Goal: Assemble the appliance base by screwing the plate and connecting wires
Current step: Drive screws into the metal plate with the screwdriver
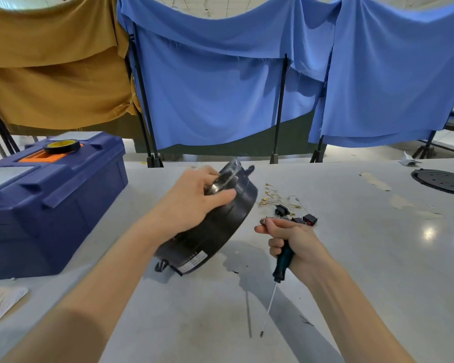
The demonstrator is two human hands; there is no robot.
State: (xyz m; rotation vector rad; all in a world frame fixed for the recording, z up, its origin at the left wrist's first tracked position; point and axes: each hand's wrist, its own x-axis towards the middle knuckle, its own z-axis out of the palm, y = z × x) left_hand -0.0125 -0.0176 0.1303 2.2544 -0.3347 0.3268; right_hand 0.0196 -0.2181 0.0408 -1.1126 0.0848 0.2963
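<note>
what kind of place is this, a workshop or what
Probably a makeshift workshop or assembly station: a plain work table with a blue toolbox, loose wires with terminals, and cloth sheets hung on stands as a backdrop. The right hand holds a screwdriver.

A pale grey table fills the foreground, its glossy top catching a round glare of overhead light at the right and carrying strips of worn tape. Behind it, black metal stands hold draped cloth: a blue sheet across the middle and right, a mustard-brown sheet at the left. A dark green panel shows below the blue cloth. Light floor appears under the stands, and a pale tiled ceiling shows above the sheets.
</note>
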